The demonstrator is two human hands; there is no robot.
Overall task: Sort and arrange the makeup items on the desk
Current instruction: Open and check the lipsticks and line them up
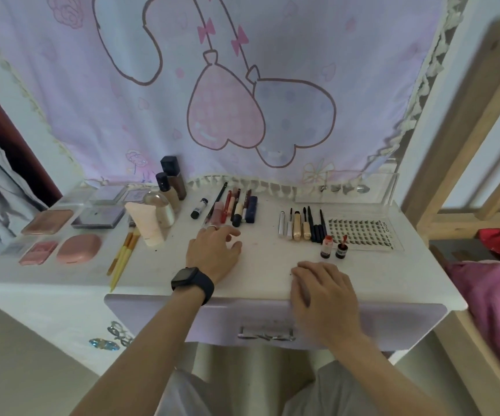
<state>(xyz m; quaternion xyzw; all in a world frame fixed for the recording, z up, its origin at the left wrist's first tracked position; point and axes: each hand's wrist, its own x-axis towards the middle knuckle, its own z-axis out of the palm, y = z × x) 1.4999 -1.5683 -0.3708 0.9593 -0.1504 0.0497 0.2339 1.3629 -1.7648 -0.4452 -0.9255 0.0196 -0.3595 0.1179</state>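
Makeup lies in groups on the white desk (272, 265). Pink and purple palettes and compacts (77, 244) are at the left, beside yellow brushes (122, 256), a cream tube (148, 225) and foundation bottles (172, 181). A row of lip pencils and tubes (236, 205) lies mid-desk. A row of mascaras and liners (302, 223) lies to its right, beside a lash tray (362, 232) and two small red bottles (334, 247). My left hand (215, 253), with a dark watch on its wrist, rests on the desk, its loose fingertips just below the pink lip tube (218, 211). My right hand (323, 292) lies palm down on the front edge, holding nothing.
A clear acrylic tray (344, 190) stands at the back right of the desk. A pink printed curtain (242, 100) hangs behind the desk. A wooden frame (467, 145) and pink bedding (497, 295) are to the right. A drawer with a metal handle (266, 333) sits under the desk's front edge.
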